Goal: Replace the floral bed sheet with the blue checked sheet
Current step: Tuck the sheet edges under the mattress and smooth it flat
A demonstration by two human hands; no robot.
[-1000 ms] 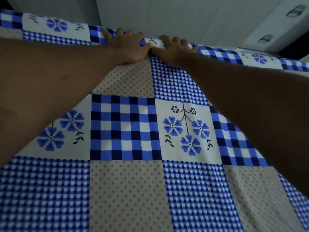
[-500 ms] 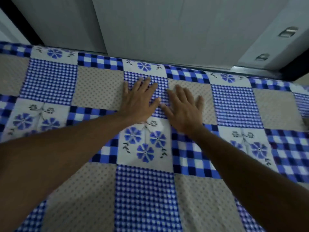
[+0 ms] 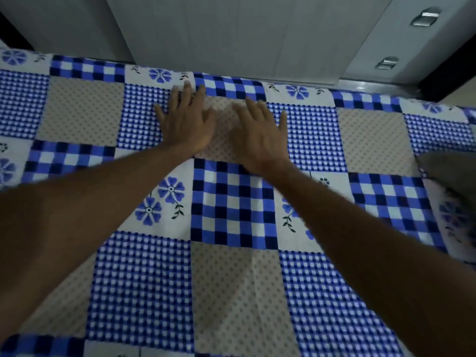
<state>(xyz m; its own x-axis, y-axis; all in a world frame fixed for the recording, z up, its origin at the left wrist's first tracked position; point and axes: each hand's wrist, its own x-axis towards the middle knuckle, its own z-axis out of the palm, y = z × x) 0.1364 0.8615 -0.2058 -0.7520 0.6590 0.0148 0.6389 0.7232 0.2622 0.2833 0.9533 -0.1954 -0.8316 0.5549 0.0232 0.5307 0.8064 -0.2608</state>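
At the far side of the blue checked sheet, just short of its border row: left grip and right grip, side by side, near each other but not touching. Both laid palm down on the sheet, fingers straight and spread apart, clamped on nothing.

Under the left grip: junction of a small-check patch and a dotted beige patch. Under the right grip: the same dotted beige patch, with a small-check patch just to its right.

Just beyond the left fingertips: border row of large-check and flower patches. Sheet spread flat on every side of both grips, with a faint lengthwise crease in the dotted patch nearer than the wrists.

Beyond the fingertips, past the sheet edge: pale cabinet panels. Up and to the right of the right grip: two metal handles.

Well to the right of the right grip: grey blurred shape on the sheet, identity not discernible.
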